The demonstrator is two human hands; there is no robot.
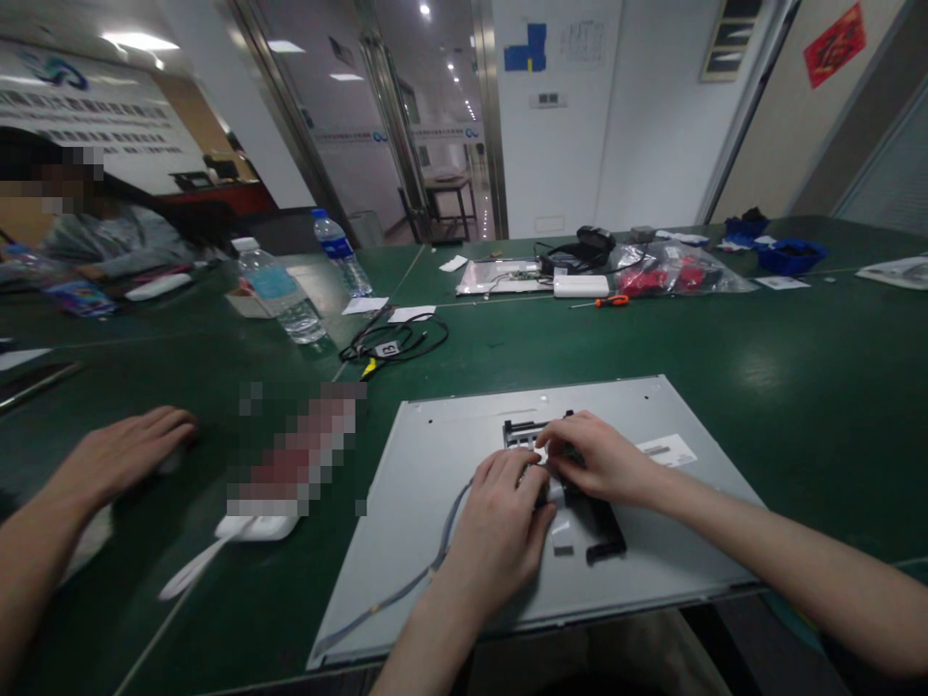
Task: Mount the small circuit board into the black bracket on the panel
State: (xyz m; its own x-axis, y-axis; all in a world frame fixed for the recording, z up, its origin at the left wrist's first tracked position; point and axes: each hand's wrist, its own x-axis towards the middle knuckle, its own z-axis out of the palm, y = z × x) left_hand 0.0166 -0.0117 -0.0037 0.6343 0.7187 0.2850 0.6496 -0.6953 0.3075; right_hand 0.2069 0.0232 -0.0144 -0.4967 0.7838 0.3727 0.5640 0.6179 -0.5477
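A flat silver-grey metal panel [427, 454], which looks like the back of a display, lies in front of me at the table's near edge. A black plastic bracket [605, 532] sits at its middle. My left hand [507, 512] rests over the bracket's left side with its fingers curled. Beside it, my right hand [601, 459] has thumb and forefinger brought together, close to my left fingertips. What either hand pinches is hidden by the fingers. A grey cable [446, 541] runs from the panel's near left corner up under my left hand. A piece of clear tape [562, 536] lies below my hands.
Another person's hand [127, 454] rests at the left. A pixelated, white-edged object [265, 527] lies left of the panel. Beyond are a coiled black cable [406, 343], water bottles [286, 300], an orange-handled screwdriver [613, 302], a white box [580, 286] and a plastic bag [681, 271].
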